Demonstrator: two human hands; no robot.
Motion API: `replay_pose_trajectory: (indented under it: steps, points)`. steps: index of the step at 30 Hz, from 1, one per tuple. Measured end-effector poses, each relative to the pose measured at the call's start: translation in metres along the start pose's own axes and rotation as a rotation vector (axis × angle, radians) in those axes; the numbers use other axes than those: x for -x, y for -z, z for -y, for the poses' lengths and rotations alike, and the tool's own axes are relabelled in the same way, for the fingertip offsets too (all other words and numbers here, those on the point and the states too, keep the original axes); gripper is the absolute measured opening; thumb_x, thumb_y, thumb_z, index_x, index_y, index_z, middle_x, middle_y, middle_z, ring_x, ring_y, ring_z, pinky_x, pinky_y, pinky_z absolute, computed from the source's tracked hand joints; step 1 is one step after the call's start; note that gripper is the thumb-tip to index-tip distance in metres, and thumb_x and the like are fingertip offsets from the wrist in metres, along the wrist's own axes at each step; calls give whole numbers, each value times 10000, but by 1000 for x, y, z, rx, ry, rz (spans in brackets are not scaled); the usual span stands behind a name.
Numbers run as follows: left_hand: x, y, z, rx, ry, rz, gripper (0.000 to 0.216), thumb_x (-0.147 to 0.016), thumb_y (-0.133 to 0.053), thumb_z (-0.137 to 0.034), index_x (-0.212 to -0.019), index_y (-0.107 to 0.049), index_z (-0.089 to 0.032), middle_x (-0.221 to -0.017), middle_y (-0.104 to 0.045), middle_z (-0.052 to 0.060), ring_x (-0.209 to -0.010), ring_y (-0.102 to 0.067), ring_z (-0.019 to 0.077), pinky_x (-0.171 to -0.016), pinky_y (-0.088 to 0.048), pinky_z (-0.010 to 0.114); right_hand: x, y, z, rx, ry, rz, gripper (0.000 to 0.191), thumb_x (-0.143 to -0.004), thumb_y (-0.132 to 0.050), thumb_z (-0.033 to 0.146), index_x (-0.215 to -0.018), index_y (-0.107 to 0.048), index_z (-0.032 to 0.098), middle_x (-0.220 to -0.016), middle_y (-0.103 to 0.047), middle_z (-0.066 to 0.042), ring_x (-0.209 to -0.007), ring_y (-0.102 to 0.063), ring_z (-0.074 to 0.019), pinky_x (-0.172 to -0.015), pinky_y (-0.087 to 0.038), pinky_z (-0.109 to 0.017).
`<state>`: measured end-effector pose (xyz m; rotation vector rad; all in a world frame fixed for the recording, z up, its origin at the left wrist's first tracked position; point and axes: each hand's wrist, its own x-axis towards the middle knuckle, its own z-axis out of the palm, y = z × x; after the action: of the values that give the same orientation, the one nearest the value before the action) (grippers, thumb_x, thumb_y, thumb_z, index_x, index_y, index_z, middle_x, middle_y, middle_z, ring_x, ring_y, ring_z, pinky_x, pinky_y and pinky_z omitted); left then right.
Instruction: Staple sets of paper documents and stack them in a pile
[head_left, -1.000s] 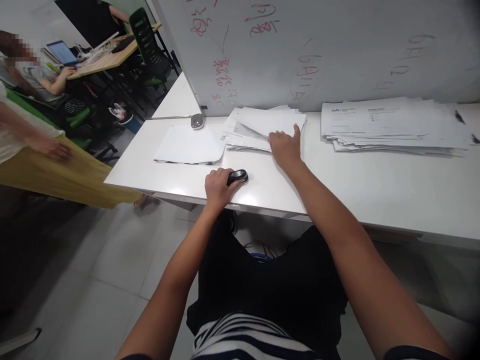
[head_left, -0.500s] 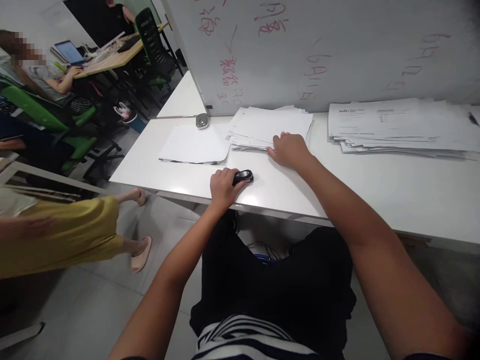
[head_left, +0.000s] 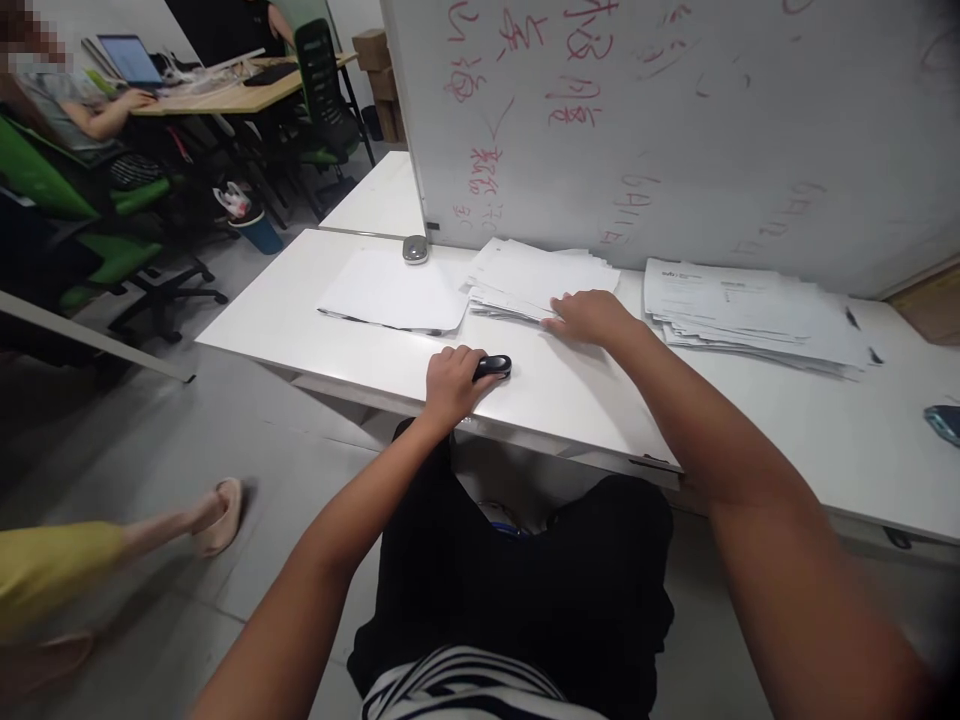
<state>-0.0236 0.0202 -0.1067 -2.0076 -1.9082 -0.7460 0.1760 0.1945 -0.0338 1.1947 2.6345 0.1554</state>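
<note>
My left hand (head_left: 452,385) rests near the front edge of the white desk, its fingers wrapped around a black stapler (head_left: 495,366) whose rounded end points right. Farther back, my right hand (head_left: 592,318) pinches the front right edge of a loose stack of paper (head_left: 536,272), thumb at the near side. The stack's sheets are uneven and slightly fanned. Left of it lies a thinner pile of white paper (head_left: 394,290) with a dark lower edge. What exactly sits between my right fingertips is partly hidden.
A grey rounded object (head_left: 415,250), like a computer mouse, lies behind the left pile. Printed papers (head_left: 750,310) are stacked on the right, near a phone-like object (head_left: 943,423). A whiteboard (head_left: 675,120) stands behind the desk. A person in yellow (head_left: 60,565) walks at left.
The view has shifted, showing more of the desk's right side. The person in yellow has moved toward the lower left. Both my hands keep their holds on the stapler and the paper.
</note>
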Motion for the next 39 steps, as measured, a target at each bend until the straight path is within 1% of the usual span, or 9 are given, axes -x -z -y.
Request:
replay_pose_trajectory:
  steps: [4, 10, 14, 17, 22, 27, 33, 37, 39]
  points:
    - [1, 1, 1, 33, 6, 19, 424, -862, -507, -599, -1006, -627, -219, -862, -639, 74, -836, -527, 236, -712, -308, 356, -3, -6, -7, 3, -6, 4, 506, -934, -347, 514, -1264, -565, 199, -1113, -667, -149, -919, -632, -287, -665, -398, -330]
    - [1, 3, 0, 36, 11, 52, 440, -870, -484, -603, -1033, -625, -219, -898, -634, 90, -857, -526, 245, -717, -309, 364, -5, -9, -6, -17, -52, 12, 480, -978, -262, 407, -1344, -513, 224, -1241, -628, -149, -955, -640, -283, -701, -423, -352]
    - [1, 3, 0, 46, 1, 35, 432, -879, -479, -589, -1042, -620, -214, -903, -630, 88, -849, -519, 240, -705, -303, 356, -3, -20, 12, 58, -75, -71, 471, -998, -230, 332, -1272, -539, 107, -1255, -596, -233, -952, -650, -285, -729, -427, -360]
    - [1, 4, 0, 30, -6, 24, 444, -877, -470, -601, -1023, -621, -210, -888, -626, 82, -832, -514, 235, -693, -298, 353, 0, -34, 24, 124, -84, -181, 502, -1009, -180, 301, -1316, -451, 11, -1323, -504, -327, -1096, -595, -337, -765, -426, -384]
    - [2, 5, 0, 22, -4, 20, 449, -877, -466, -605, -1020, -618, -208, -884, -628, 78, -830, -513, 232, -693, -296, 354, 5, -41, 18, 114, -14, -214, 455, -1012, -222, 305, -1297, -452, 37, -1361, -473, -314, -1177, -537, -335, -762, -428, -376]
    - [3, 4, 1, 5, -9, 34, 400, -877, -505, -567, -1023, -615, -211, -888, -626, 81, -833, -513, 237, -690, -292, 357, 12, -33, 16, 85, -3, -209, 395, -1009, -222, 292, -1204, -517, 116, -1215, -584, -232, -1011, -605, -282, -682, -407, -325]
    - [3, 3, 1, 30, -5, 32, 390, -868, -530, -555, -1038, -614, -214, -911, -627, 85, -848, -517, 240, -701, -301, 363, 13, -38, 19, 72, -29, -235, 335, -996, -259, 246, -1196, -513, 155, -1154, -599, -205, -952, -608, -262, -659, -382, -307]
    - [4, 3, 1, 33, 0, 22, 393, -865, -529, -563, -1022, -622, -215, -892, -632, 84, -839, -518, 240, -698, -297, 361, 10, -46, 19, 37, -52, -303, 345, -989, -234, 206, -1171, -519, 135, -1101, -623, -199, -937, -620, -259, -640, -382, -306]
    - [4, 3, 1, 34, -8, 12, 394, -865, -529, -564, -1021, -623, -214, -894, -636, 83, -837, -519, 239, -700, -296, 359, 7, -49, 21, -5, -129, -324, 375, -986, -197, 195, -1154, -521, 106, -1001, -648, -192, -862, -637, -256, -624, -384, -311]
